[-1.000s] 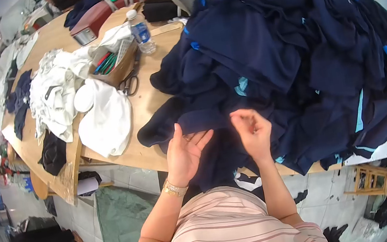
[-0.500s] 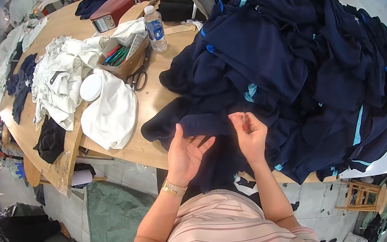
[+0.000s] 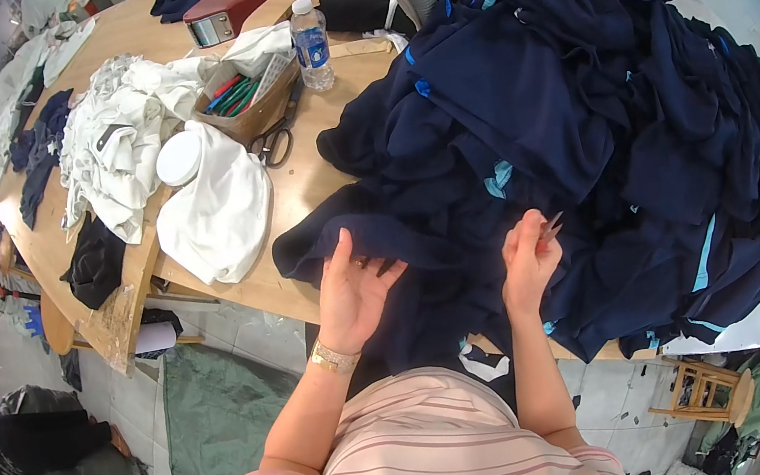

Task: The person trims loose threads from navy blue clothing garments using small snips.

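Note:
My left hand (image 3: 350,297) is palm up with its thumb raised and fingers apart, against the edge of a navy garment (image 3: 379,233). Some of its fingertips are partly hidden by the cloth. To the right, my right hand (image 3: 530,263) is closed around small thread snips (image 3: 552,226); only their pointed metal blades stick out, aimed up and right. The snips are above the navy cloth, apart from the garment edge at my left hand. A large heap of navy garments (image 3: 520,116) with light blue strips rises beyond and to the right.
On the wooden table (image 3: 306,175) are black-handled scissors (image 3: 274,145), a box of pens (image 3: 253,123), a water bottle (image 3: 312,49), white garments (image 3: 128,118) and a white round lid (image 3: 178,160). A red cutting tool (image 3: 239,6) lies at the back. A wooden stool (image 3: 707,389) stands at lower right.
My right hand has moved right, away from the garment edge, and the snips' blades now show. My left hand stays nearly in place. The view has shifted slightly.

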A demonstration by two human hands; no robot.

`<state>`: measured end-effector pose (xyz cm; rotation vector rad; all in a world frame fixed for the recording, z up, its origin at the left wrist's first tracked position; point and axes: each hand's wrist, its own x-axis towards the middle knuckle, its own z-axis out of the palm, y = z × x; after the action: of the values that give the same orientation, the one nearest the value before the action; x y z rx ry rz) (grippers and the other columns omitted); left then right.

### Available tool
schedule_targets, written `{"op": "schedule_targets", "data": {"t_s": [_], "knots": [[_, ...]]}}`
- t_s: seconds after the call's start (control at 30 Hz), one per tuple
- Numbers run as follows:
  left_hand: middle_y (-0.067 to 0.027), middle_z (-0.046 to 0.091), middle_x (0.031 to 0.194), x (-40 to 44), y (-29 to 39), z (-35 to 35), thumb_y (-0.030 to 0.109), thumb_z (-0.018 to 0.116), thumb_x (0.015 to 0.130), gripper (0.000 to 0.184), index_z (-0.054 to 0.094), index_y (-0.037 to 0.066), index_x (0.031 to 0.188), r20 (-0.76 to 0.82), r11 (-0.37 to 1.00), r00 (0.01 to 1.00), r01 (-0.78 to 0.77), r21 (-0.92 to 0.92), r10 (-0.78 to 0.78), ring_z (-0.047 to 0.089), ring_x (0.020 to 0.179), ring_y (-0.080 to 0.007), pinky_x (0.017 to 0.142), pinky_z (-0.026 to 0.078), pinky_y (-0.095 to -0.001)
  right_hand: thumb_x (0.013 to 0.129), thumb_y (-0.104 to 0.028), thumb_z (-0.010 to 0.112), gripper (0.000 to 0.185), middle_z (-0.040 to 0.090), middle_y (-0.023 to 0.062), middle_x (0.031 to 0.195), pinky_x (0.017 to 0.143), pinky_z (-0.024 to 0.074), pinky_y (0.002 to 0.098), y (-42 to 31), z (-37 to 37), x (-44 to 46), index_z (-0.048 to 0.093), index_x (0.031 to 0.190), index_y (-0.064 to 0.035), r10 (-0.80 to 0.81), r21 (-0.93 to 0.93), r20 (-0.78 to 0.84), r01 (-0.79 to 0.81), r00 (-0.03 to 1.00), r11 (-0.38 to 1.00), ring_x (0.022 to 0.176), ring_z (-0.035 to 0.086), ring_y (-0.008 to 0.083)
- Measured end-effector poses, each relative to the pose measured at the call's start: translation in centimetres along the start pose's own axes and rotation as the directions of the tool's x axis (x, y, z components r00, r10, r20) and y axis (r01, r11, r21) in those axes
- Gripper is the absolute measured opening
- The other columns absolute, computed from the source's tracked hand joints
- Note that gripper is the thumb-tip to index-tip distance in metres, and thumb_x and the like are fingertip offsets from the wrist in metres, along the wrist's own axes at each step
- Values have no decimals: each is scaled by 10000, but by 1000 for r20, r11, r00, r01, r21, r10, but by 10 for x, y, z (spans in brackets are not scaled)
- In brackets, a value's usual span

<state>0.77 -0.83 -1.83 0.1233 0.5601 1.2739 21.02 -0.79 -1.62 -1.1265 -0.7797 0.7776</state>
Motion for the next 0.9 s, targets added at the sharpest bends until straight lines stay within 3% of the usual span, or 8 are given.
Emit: {"op": "schedule_targets", "data": {"t_s": [0.1, 0.17, 0.23, 0.4, 0.53, 0.67, 0.8, 0.9], "knots": [[-48, 652, 1042, 0, -3, 3, 225, 575, 951, 146, 622, 105, 1019, -14, 999, 1000, -18, 40, 18, 607, 1010, -206, 917, 464, -438, 831, -166, 746, 215, 471, -56, 608, 451, 264, 178, -1, 8, -12, 576, 752, -61, -144, -322, 298, 242, 944, 915, 507, 404, -6], [-42, 644, 1012, -1, -3, 3, 179, 614, 928, 121, 597, 106, 1023, 15, 995, 999, -46, 90, 45, 605, 1000, -207, 871, 477, -434, 720, -119, 824, 231, 550, -24, 641, 439, 313, 193, -18, 27, -20, 664, 874, -54, -119, -340, 533, 341, 837, 876, 531, 465, 13], [-50, 647, 1024, 1, 0, -1, 145, 616, 922, 114, 596, 100, 1025, 18, 992, 997, -76, 105, 75, 612, 995, -206, 856, 490, -410, 632, -78, 797, 395, 614, 31, 673, 499, 414, 274, -6, 37, -21, 696, 1014, -87, -260, -368, 693, 640, 673, 675, 528, 553, 152], [-76, 657, 1046, 4, 10, -7, 105, 593, 931, 102, 607, 73, 1026, 3, 984, 991, -134, 116, 135, 628, 1000, -210, 853, 510, -374, 632, -21, 734, 360, 621, 40, 659, 497, 375, 285, 1, 29, -15, 700, 986, -79, -381, -359, 762, 832, 523, 423, 523, 560, 171], [-101, 672, 1055, 10, 11, -10, 124, 545, 962, 146, 625, 29, 1039, 31, 978, 985, -173, 116, 171, 647, 994, -214, 887, 517, -378, 689, -4, 718, 235, 633, 42, 658, 504, 380, 260, 0, 24, -13, 706, 919, -49, -327, -291, 758, 741, 564, 605, 505, 561, 140], [-63, 651, 1040, 9, 11, -6, 112, 577, 944, 120, 599, 68, 1054, 15, 980, 989, -147, 132, 147, 631, 976, -198, 827, 515, -362, 786, -74, 749, 187, 686, 57, 734, 535, 419, 208, -25, 47, -9, 692, 950, -2, -41, -370, 498, 255, 866, 893, 595, 560, 43], [-60, 661, 1019, 5, 7, -4, 117, 577, 945, 119, 610, 53, 1040, 62, 982, 992, -121, 142, 114, 640, 956, -189, 800, 520, -344, 805, -85, 742, 156, 606, 27, 637, 509, 390, 196, -6, 65, 0, 684, 930, -13, -29, -326, 617, 288, 787, 900, 559, 504, 36], [-61, 668, 1003, 5, 9, -3, 118, 580, 943, 115, 618, 47, 1024, 58, 979, 990, -136, 153, 129, 645, 942, -187, 793, 521, -337, 830, -108, 728, 129, 528, 2, 581, 496, 360, 197, 2, 64, 6, 650, 856, -8, -74, -363, 484, 276, 872, 890, 537, 449, 25]]}}
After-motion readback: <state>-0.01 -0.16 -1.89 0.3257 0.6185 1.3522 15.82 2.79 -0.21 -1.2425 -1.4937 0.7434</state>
